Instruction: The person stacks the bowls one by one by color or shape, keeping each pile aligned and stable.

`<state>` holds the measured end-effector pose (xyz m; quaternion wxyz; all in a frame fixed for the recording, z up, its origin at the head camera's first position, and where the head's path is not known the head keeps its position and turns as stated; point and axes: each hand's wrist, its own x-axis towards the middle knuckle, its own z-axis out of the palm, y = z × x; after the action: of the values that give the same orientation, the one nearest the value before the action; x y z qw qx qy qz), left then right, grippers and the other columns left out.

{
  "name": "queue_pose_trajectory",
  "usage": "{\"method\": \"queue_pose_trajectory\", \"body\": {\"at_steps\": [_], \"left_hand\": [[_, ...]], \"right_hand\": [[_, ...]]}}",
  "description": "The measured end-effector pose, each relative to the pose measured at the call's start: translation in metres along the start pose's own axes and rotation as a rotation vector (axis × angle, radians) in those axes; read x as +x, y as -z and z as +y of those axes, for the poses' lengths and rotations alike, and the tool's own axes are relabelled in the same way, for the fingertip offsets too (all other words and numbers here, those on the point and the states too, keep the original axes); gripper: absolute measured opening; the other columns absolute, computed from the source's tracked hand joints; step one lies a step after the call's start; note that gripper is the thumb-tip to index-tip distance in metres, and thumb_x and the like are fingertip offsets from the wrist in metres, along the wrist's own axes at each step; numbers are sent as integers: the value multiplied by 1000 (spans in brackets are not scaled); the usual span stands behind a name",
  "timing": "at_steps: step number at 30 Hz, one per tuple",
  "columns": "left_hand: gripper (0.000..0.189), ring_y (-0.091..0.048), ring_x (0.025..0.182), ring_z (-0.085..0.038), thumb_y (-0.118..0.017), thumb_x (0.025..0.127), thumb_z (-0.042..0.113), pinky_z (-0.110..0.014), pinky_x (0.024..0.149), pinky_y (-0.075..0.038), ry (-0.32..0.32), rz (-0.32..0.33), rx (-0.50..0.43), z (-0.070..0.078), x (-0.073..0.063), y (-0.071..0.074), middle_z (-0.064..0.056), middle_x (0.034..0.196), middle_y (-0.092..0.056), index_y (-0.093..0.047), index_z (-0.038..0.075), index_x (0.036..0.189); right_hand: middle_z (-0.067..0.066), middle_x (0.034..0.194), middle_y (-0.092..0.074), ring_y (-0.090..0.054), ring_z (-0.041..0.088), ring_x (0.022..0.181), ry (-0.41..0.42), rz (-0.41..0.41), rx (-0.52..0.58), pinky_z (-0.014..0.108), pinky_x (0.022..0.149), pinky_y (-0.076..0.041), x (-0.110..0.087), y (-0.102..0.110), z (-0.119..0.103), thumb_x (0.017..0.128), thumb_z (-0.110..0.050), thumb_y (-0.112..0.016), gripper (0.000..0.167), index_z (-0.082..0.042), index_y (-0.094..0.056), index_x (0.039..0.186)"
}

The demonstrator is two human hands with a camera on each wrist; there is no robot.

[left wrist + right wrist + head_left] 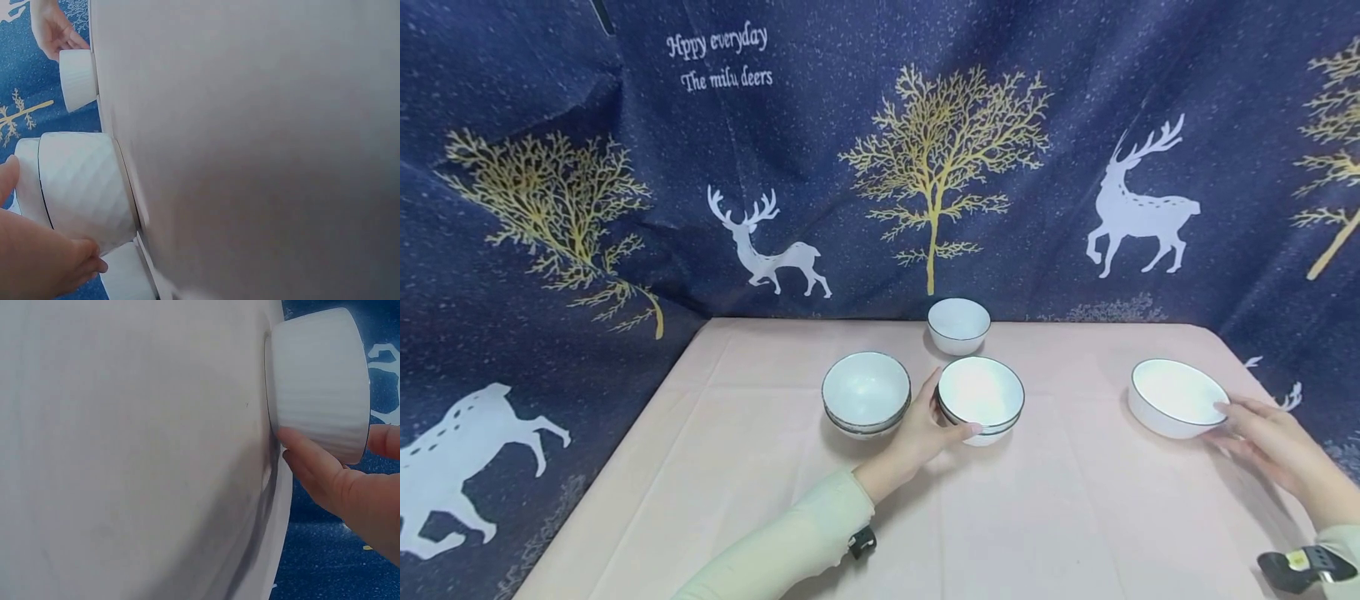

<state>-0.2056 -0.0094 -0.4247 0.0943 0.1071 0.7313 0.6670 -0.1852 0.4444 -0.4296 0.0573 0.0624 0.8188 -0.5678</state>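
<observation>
In the head view my left hand (921, 429) holds a stack of white bowls with dark rims (981, 392), thumb at the front and fingers round its left side. The left wrist view shows that bowl stack (87, 187) sideways, its lower bowl's wall embossed. At the right of the table, my right hand (1262, 437) grips a single white bowl (1176, 398) by its right side. The right wrist view shows this ribbed bowl (319, 381), with the thumb (384, 440) at the rim and fingers low on the wall.
Another stack of bowls (865, 392) stands just left of my left hand. One more white bowl (958, 325) sits behind, near the table's far edge. A pink cloth covers the table (1037, 517). A dark blue curtain (1015, 250) with deer and trees hangs behind.
</observation>
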Motion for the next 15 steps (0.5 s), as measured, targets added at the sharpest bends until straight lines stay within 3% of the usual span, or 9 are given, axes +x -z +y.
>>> {"method": "queue_pose_trajectory", "body": {"at_steps": [5,10,15], "left_hand": [[105,-21,144,-26,-82,74,9,-34,117,-22,4,4,-5,1,-1,0,-13,158,-19,-15,7,154],[105,-22,144,-28,-83,73,10,-35,117,-24,9,15,9,2,-1,-1,-13,158,-20,-16,7,154],[105,-23,144,-27,-83,73,11,-35,117,-24,18,15,21,3,0,-1,-13,158,-20,-16,7,154]], "right_hand": [[51,136,18,-53,-15,77,-59,-55,85,24,82,-58,3,1,-1,105,-20,-31,72,23,18,135],[49,137,22,-53,-14,77,-44,-51,143,23,80,-58,5,1,1,105,-16,-32,70,25,17,134],[51,137,16,-51,-16,76,-32,-33,103,22,79,-58,3,-2,1,105,-16,-33,68,26,13,134]]}}
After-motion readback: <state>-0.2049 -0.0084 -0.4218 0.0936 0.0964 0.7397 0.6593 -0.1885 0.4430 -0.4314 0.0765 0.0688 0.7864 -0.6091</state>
